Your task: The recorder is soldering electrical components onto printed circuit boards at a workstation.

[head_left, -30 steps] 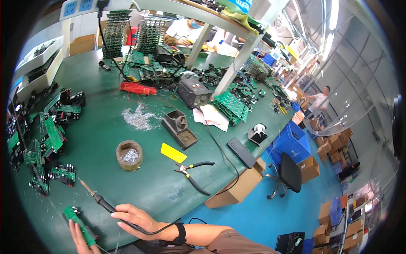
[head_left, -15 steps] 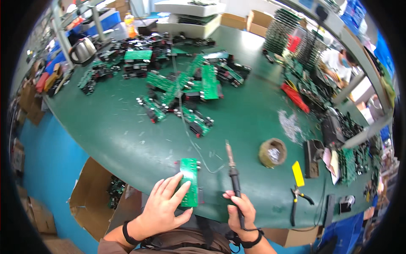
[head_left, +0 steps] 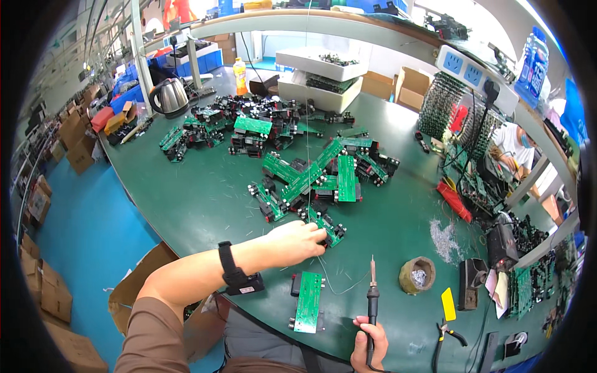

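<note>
My left hand reaches forward over the bench, its fingers closed where a thin solder wire hanging from above passes. Its fingertips lie against or just above a green circuit board, and the exact contact is hidden. My right hand, low at the bench edge, grips a soldering iron by its black handle, tip pointing up. Between my arms another circuit board lies flat with its green side up, touched by neither hand. The wire's lower end loops between that board and the iron.
Circuit boards with black parts are heaped beyond my left hand. Right of the iron stand a round pot, a yellow card and cutting pliers. A kettle sits far left. Another person is at far right.
My left hand has left the near circuit board and gone forward to the hanging wire. The soldering iron stays in my right hand. The whole view has shifted, showing more of the shelf above.
</note>
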{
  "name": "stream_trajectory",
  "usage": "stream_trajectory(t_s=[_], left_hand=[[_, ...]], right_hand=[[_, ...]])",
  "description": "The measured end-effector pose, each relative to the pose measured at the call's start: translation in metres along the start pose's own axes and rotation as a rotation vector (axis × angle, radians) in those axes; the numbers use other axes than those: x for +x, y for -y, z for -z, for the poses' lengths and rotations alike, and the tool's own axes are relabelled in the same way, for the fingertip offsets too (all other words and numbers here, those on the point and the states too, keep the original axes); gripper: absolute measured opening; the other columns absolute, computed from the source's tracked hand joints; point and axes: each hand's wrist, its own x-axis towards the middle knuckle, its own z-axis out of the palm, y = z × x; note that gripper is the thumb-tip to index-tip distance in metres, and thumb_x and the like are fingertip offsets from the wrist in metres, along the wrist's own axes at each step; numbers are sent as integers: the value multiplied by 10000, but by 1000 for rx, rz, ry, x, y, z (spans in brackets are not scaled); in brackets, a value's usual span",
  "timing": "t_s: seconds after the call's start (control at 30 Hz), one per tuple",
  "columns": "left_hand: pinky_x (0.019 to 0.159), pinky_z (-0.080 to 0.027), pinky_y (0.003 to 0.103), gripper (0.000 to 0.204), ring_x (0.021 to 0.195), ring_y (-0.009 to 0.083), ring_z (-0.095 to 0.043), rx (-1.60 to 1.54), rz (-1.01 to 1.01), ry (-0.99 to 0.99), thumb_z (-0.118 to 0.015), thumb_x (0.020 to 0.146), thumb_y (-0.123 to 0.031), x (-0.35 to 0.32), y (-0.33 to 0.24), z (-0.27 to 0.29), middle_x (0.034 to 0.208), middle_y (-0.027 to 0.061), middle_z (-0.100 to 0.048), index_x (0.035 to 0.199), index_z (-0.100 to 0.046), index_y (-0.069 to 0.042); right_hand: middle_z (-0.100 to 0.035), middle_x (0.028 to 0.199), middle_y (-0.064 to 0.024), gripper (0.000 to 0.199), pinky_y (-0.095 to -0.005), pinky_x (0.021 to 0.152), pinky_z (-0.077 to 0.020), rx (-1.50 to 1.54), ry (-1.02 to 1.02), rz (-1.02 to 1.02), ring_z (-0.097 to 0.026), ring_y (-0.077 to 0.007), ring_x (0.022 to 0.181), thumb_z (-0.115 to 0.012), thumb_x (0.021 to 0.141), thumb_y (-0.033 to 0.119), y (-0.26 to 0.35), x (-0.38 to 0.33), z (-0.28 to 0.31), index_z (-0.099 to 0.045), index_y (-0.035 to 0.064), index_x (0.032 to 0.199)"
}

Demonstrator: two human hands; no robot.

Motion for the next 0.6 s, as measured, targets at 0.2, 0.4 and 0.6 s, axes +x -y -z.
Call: stream_trajectory(t_s=[0.2,0.4,0.6], left_hand=[[759,-438,346,141,882,216,-541,-79,-58,60,-581,761,-163,-1,8,-8,877,26,-528,874,-645,-110],[653,-498,399,88,734,307,-620,-575,400,-183,-591,873,-132,-29,-24,2,764,112,-633,911,-584,-52],[693,-504,390,96,742,296,-632,-507,397,-204,-596,850,-89,-51,-64,-8,806,105,-662,931,-626,-46]], right_hand=[[-633,1040,-181,204,-366,816,-501,37,43,14,-635,-290,899,-605,877,63,-14,-2,-5,-534,28,1065],[-622,1067,-201,429,-384,769,-528,19,54,70,-646,-314,877,-725,739,23,-19,1,-2,-498,27,1103],[-585,1147,-201,647,-409,837,-507,-36,198,82,-616,-331,972,-858,642,173,-20,-2,-5,-466,62,1144]])
